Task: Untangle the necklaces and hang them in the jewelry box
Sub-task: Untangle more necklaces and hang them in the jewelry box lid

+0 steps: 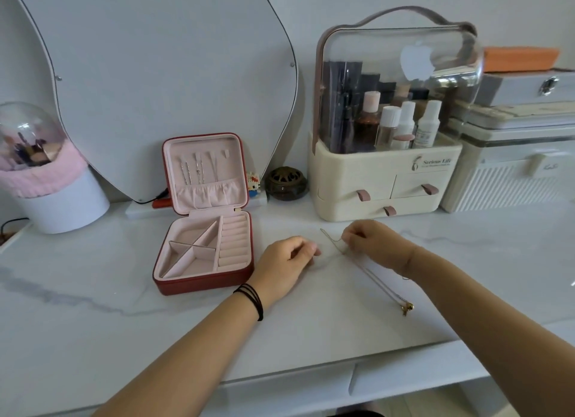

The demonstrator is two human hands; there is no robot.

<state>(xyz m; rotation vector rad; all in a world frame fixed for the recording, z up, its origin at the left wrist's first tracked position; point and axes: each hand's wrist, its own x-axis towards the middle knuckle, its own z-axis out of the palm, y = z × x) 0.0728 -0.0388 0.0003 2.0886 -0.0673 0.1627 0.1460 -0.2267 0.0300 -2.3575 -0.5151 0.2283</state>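
Right hand: fingertips pinched a loop of fine chain, part of the necklaces lying on the desk top, near the jewelry box and to its right. Left hand: fingers curled, tips together beside a faint strand; whether it held that strand could not be told. Necklaces: hair-thin metal chain and a pale, cord-like length, running toward the desk edge to a small gold fitting; they appeared entwined near the hands. Jewelry box: open, square, red leather-look shell, pink velvety lining, divided tray and ring rolls; upright lid with several chains on its hooks above a gathered pocket. Judged progress: some pieces hung, this lot neither separated nor hung. Desk top: glossy, white, grey-veined like marble.
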